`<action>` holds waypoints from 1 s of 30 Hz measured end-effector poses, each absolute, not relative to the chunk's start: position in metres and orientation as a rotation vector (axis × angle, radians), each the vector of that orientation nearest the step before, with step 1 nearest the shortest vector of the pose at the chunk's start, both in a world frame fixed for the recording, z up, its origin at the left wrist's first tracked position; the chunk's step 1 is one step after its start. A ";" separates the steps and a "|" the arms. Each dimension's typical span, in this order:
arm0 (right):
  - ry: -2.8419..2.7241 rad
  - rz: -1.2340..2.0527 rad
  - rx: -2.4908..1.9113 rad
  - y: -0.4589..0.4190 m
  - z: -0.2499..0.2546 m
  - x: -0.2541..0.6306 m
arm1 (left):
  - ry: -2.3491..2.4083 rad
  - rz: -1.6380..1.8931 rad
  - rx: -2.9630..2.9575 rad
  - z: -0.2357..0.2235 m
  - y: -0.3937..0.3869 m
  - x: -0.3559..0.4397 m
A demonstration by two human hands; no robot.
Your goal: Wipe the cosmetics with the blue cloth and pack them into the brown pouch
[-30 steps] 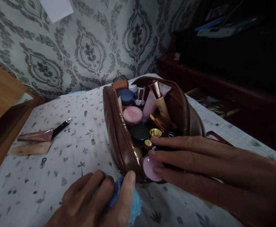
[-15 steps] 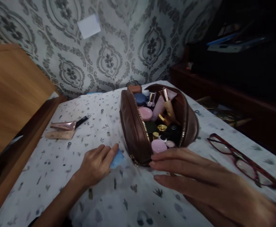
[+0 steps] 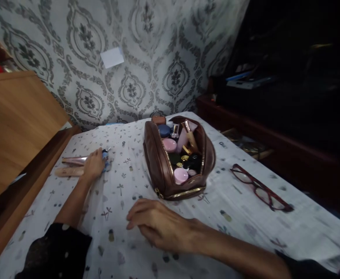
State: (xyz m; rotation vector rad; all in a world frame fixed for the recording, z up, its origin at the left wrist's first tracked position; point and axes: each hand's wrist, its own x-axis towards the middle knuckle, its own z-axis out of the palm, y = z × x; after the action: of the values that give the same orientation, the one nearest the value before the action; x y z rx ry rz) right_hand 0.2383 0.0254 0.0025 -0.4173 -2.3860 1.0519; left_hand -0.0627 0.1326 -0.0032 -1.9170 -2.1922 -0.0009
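My left hand (image 3: 94,164) is closed round a crumpled blue cloth (image 3: 107,162), which pokes out beyond the fingers. It rests at the right ends of a shiny rose-gold tube (image 3: 74,160) and a beige tube (image 3: 68,171); the tip of a dark pen-like item (image 3: 108,148) shows past it. In front of the brown cosmetics bag (image 3: 155,162), my right hand (image 3: 161,224) hovers low over the bedding with loosely bent fingers, holding nothing. The bag stands unzipped, packed with a pink round-lidded jar (image 3: 169,145), a lilac-lidded jar (image 3: 181,175), a blue-lidded jar (image 3: 164,131) and several bottles.
Red-framed glasses (image 3: 259,188) lie right of the bag on the patterned white sheet (image 3: 123,248). A wooden panel (image 3: 15,116) borders the left side. At the right is a dark wooden unit (image 3: 245,124). Patterned wallpaper with a white card (image 3: 112,57) stands behind.
My left hand has moved left and away with the blue cloth, to the tubes. My right hand has drawn left and back from the bag's front edge. The view has shifted slightly.
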 end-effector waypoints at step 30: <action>-2.033 1.311 -0.709 0.032 -0.053 0.212 | -1.423 -0.290 -2.615 -0.022 0.048 0.005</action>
State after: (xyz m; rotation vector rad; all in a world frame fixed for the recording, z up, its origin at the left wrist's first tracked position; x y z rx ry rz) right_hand 0.2125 0.0322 -0.0527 -0.7091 -2.0329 1.3109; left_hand 0.0054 0.0477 -0.0222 -2.6155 -1.4226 -0.2902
